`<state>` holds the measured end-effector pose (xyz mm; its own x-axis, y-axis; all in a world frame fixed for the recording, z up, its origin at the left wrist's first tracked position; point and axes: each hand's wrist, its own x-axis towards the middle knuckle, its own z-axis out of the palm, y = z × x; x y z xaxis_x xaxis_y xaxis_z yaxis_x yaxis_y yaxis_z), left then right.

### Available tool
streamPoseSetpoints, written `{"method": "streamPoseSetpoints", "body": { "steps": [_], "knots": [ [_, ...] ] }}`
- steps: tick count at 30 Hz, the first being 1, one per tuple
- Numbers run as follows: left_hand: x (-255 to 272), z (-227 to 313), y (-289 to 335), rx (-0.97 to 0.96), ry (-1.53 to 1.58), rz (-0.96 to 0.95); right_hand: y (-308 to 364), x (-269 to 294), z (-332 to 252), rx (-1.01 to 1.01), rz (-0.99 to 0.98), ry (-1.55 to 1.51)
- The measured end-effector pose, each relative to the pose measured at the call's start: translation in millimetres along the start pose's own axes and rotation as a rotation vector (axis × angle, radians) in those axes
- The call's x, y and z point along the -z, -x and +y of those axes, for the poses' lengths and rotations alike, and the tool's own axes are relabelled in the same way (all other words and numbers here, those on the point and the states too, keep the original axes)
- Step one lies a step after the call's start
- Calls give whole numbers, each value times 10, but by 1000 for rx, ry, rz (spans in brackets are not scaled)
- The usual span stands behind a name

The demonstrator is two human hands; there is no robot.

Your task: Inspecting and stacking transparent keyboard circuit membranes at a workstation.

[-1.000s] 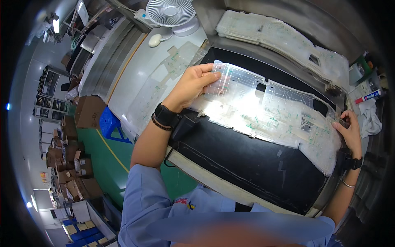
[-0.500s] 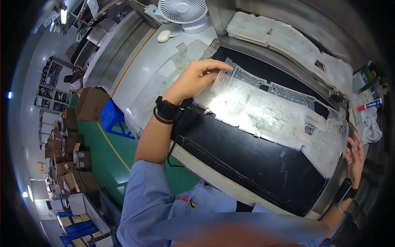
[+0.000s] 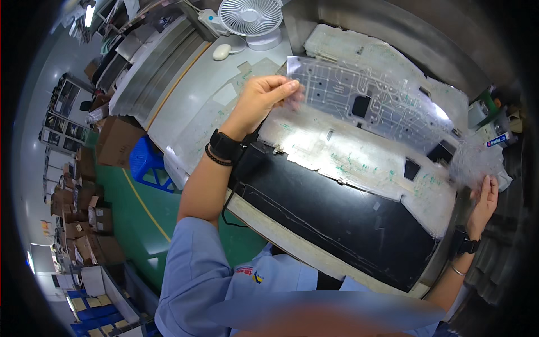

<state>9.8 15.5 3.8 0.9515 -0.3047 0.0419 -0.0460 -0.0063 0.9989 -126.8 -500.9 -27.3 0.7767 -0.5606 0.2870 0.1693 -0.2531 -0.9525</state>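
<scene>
The left hand (image 3: 264, 98) pinched the near-left corner of a transparent membrane sheet (image 3: 376, 106) printed with circuit traces, fingers closed on its edge. The right hand (image 3: 485, 194) was at the sheet's far right end, fingers curled against the edge; whether it actually gripped the film could not be determined. The sheet was held raised and tilted above a white backing panel (image 3: 359, 154), which lay on a black mat (image 3: 337, 219) on the surface (image 3: 196, 121).

Risks, as judged from this position:
- The film was thin and spanned a long distance between two small grip points. Uneven tension between the hands could have creased or kinked it and cracked the printed traces.
- The single-corner pinch at the left offered little control. A slip there would have dropped that end onto the backing panel, out of alignment.
- The desk fan (image 3: 250, 19) stood near the sheet's left end. If running, its airflow could have made the film flutter.
- Bare fingertips on the film could have left marks on contact areas.

Limits of visibility:
- Glare washed out the middle of the backing panel.
- The film's right end was hard to separate from the clutter behind it.
- A second stack of similar sheets (image 3: 382, 59) lay behind; its count was not readable.
- Fisheye bending distorted all straight edges.
</scene>
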Motion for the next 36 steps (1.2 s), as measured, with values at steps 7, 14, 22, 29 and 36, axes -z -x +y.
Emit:
{"method": "streamPoseSetpoints", "body": {
  "steps": [7,14,22,29,36],
  "knots": [
    [-55,24,22,200,202,-144,10,159,46,-160,-88,-79],
    [-137,17,37,230,145,-239,4,238,153,-191,-22,-40],
    [-158,27,56,194,78,-264,3,264,176,-201,-13,-49],
    [-134,10,37,225,114,-282,-22,296,196,-199,-27,-58],
    [-108,-14,39,236,141,-302,-31,329,256,-192,-34,-93]
  ]
}}
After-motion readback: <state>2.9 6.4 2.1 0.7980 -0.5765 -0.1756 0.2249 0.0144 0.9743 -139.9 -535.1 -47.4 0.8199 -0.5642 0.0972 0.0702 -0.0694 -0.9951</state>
